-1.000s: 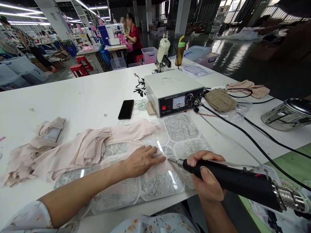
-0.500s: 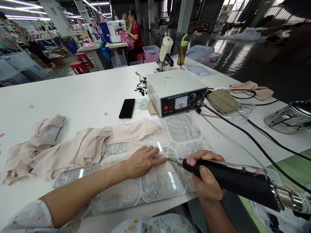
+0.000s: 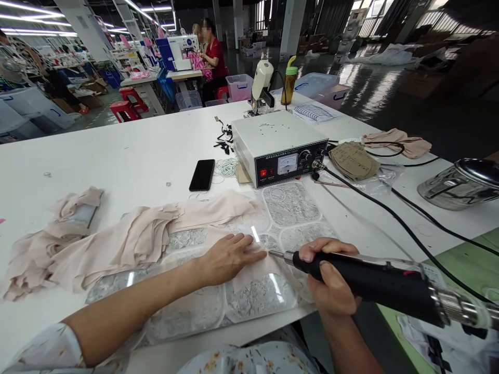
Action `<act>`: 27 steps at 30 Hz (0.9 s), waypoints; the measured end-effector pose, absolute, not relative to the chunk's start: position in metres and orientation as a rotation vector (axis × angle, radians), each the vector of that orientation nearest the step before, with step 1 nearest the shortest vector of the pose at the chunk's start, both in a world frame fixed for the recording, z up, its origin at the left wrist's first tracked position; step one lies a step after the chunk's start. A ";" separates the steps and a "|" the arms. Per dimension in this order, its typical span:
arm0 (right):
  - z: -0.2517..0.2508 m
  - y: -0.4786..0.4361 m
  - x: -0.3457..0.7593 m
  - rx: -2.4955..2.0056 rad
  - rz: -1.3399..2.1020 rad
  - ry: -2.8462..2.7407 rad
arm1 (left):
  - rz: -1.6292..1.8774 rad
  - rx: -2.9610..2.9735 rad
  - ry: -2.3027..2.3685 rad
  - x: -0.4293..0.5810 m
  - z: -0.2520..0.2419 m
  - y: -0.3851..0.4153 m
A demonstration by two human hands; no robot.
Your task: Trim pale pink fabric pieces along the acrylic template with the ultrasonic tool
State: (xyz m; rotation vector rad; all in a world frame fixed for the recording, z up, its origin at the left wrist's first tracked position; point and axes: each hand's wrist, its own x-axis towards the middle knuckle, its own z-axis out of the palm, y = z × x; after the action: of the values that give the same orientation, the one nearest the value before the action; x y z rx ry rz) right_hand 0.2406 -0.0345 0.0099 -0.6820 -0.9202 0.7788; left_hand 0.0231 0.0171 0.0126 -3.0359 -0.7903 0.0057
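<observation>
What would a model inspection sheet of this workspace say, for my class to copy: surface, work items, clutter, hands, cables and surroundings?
Surface: white table; grey patterned mat at the near edge.
Work items: pale pink fabric, partly over the mat; black handheld tool, metal tip pointing left.
Clutter: phone, black scraps, green-lidded bottle, shiny metal canister.
Hands: left hand resting on the fabric, fingers close to the tip; right hand wrapped around the tool.
Cables: one black cable sweeps right from the front of the control box; a second black cable runs beyond it.
Surroundings: red stools; person in red by a sewing machine.
</observation>
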 end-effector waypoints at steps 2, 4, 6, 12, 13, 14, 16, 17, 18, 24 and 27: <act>0.014 -0.041 0.246 -0.670 0.795 -0.879 | -0.043 -3.066 -0.827 0.021 0.014 0.018; 0.016 -0.050 0.253 -0.679 0.836 -0.883 | -0.102 -3.101 -0.915 0.019 0.017 0.022; 0.016 -0.061 0.258 -0.701 0.863 -0.904 | -0.122 -3.133 -1.044 0.019 0.019 0.026; 0.010 -0.066 0.265 -0.770 0.790 -0.904 | -0.027 -3.107 -1.315 0.027 0.022 0.033; 0.008 -0.061 0.265 -0.771 0.767 -0.898 | -0.012 -3.081 -1.374 0.027 0.022 0.032; 0.007 -0.055 0.265 -0.767 0.742 -0.893 | 0.004 -3.058 -1.432 0.026 0.023 0.030; 0.005 -0.043 0.266 -0.749 0.680 -0.868 | 0.039 -3.041 -1.511 0.023 0.025 0.025; 0.005 -0.038 0.266 -0.741 0.642 -0.846 | 0.054 -3.047 -1.529 0.021 0.027 0.022; 0.006 -0.035 0.266 -0.735 0.612 -0.823 | 0.061 -3.055 -1.535 0.018 0.030 0.019; 0.014 -0.042 0.270 -0.728 0.574 -0.755 | -0.038 -3.192 -1.252 0.013 0.040 0.010; 0.012 -0.041 0.270 -0.733 0.560 -0.729 | -0.115 -3.252 -0.755 0.018 0.033 0.017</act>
State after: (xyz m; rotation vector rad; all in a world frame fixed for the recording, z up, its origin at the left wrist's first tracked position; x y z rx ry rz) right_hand 0.2703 -0.0412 0.0116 -0.7329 -0.7286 0.5598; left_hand 0.0184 0.0165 0.0326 -3.2519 -0.7549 -0.1152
